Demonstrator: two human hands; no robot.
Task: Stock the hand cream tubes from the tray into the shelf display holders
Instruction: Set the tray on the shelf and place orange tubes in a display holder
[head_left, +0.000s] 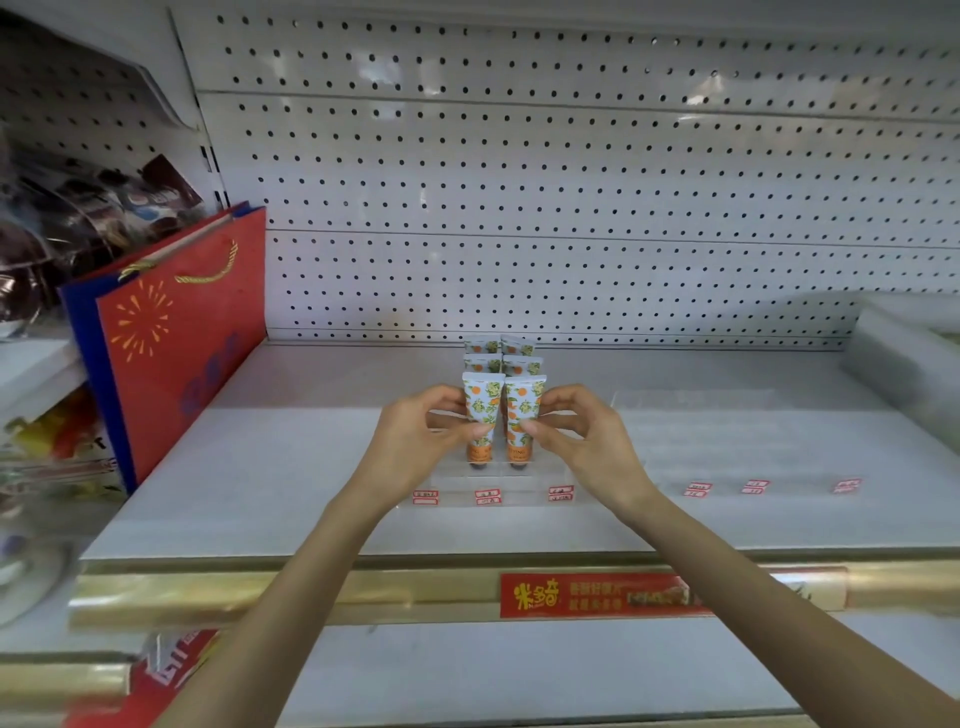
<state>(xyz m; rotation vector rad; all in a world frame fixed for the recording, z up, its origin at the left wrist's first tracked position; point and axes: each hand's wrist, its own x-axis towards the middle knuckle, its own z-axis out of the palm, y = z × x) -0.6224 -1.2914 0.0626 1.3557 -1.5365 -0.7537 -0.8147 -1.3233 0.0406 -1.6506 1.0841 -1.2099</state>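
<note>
Nearest the camera, in front of the clear display holder (501, 480), a gold price rail (260, 597) runs along the shelf edge and carries a red label (597, 596) to the holder's front right. The holder stands on the white shelf (260, 483), with small red-and-white stickers (487, 496) along its front step.

Both forearms reach in over the rail to the holder's front row. The left hand (415, 441) pinches the front left tube (482, 408) between thumb and curled fingers, the thumb tip lying across the tube's lower front. The right hand (587, 441) grips the front right tube (523, 410) the same way from the other side. Both tubes stand upright, cap down, side by side in the holder's front slots (the orange caps show through the acrylic), so each sits at the fingertips of its hand, not in the palm.

Behind them in the holder, two more rows of floral tubes (484, 364) rise in steps, only their crimped tops visible.

Left of the holder a red gift bag (182, 338) with a gold cord handle leans on the shelf. Behind the holder stands a white pegboard wall (571, 182).
</note>
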